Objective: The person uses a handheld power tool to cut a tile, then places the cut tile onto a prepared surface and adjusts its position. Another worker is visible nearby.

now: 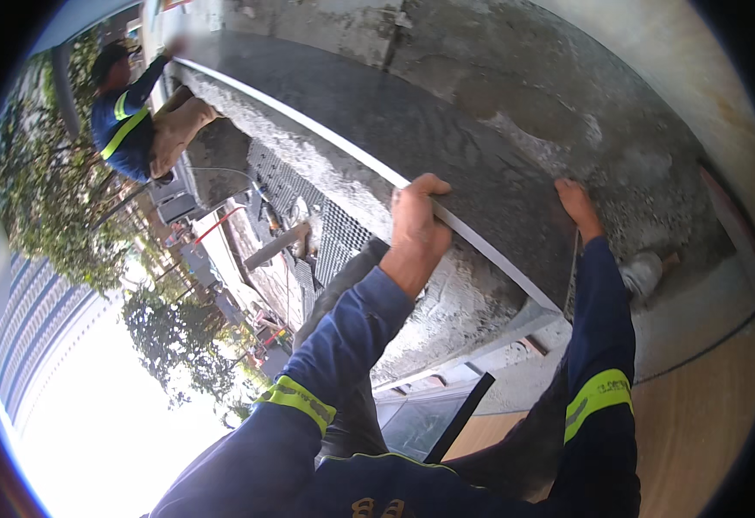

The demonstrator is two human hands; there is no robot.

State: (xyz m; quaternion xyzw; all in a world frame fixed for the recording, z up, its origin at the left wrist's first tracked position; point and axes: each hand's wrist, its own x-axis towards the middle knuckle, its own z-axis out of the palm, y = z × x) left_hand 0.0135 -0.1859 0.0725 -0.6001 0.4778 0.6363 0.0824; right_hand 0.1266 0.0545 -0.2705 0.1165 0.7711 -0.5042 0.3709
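A long dark grey stone slab (395, 129) with a pale front edge lies along a rough concrete ledge (326, 164). My left hand (419, 226) is closed round that pale edge, its thumb on the top face. At the slab's near end, my right hand (578, 207) grips the side, with its fingertips out of sight. A co-worker (131, 121) crouches at the far left, one arm stretched to the slab's far end; that hand is blurred.
Rough mortar (654, 198) covers the surface right of the slab, where a whitish object (643, 274) lies beside my right forearm. Black dimpled sheeting (343, 235) and a grey pipe (275, 248) lie below the ledge. A black-framed glass panel (434, 423) stands near my legs.
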